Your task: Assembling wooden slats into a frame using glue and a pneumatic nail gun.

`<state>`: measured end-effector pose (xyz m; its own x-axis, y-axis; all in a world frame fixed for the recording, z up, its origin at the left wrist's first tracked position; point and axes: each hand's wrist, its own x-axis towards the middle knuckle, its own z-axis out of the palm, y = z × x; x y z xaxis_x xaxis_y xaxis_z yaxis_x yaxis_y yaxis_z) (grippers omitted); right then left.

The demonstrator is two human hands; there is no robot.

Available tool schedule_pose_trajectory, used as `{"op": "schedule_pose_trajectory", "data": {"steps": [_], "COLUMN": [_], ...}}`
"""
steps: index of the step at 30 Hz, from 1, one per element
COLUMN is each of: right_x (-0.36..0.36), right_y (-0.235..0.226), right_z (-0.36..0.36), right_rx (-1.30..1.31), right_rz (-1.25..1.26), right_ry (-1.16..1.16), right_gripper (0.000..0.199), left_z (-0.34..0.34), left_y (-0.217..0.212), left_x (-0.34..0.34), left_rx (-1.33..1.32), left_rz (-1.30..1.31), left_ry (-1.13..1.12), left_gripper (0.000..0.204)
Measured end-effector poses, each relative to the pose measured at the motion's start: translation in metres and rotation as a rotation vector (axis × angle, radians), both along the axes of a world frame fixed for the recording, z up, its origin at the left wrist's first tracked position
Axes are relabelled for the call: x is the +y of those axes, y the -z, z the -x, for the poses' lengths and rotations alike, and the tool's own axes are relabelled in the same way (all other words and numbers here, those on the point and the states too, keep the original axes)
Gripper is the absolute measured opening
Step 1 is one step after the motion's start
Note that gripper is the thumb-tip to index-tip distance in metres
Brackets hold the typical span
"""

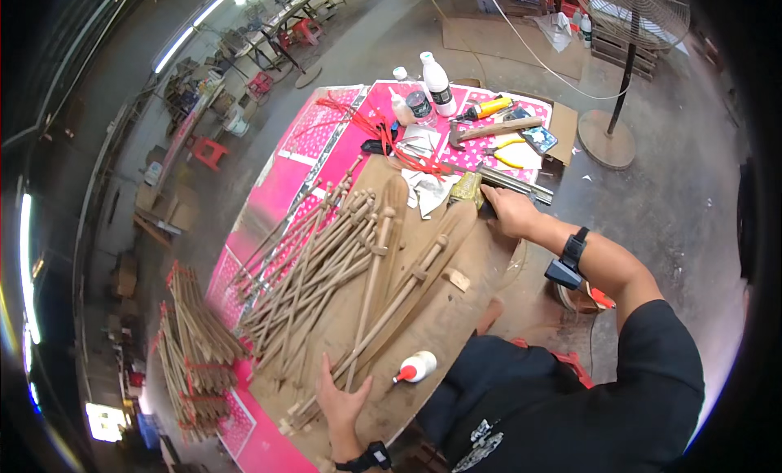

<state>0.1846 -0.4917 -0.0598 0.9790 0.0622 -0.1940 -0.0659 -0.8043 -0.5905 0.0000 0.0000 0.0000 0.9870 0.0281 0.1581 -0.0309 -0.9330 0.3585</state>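
Observation:
My left hand (342, 398) has thumb and fingers spread around the near ends of a long wooden rod (397, 302) and a flat, round-tipped wooden strip (448, 241). Whether it touches them I cannot tell. The rod carries a small block and a knobbed far end. Beside it lies a similar rod (376, 269) over another flat strip (397, 228). At the table's right edge, my right hand (511, 212) is closed round the black grip of a tool with a silver metal bar (517, 184). A yellowish lump (467, 188) sits beside that grip; its kind is unclear.
Many knobbed rods (314, 269) are heaped at left, near bundled rods (191, 343). A glue bottle (418, 365) lies near the front edge. A hammer (497, 129), pliers (507, 154), red ties (379, 135) and bottles (438, 83) crowd the far end. A fan (623, 82) stands beyond.

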Motion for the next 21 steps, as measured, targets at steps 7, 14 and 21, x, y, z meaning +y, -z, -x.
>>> {"op": "schedule_pose_trajectory", "data": {"steps": [7,14,21], "right_x": [0.014,0.065,0.108], "right_y": [0.001,0.008,0.037], "right_z": [0.051,0.117,0.135], "right_rx": [-0.877,-0.685,-0.536], "right_rz": [0.026,-0.38,-0.562], "right_ry": [-0.072,-0.346,-0.66], "right_gripper": [0.076,0.063,0.07], "left_z": [0.028,0.092,0.151], "left_y": [-0.041,-0.064,-0.056], "left_x": [-0.012,-0.006,0.006], "left_rx": [-0.205,-0.278,-0.343], "left_rz": [0.106,0.184,0.183], "left_ry": [-0.138,-0.213,-0.273], "left_gripper": [0.115,0.116,0.119]}}
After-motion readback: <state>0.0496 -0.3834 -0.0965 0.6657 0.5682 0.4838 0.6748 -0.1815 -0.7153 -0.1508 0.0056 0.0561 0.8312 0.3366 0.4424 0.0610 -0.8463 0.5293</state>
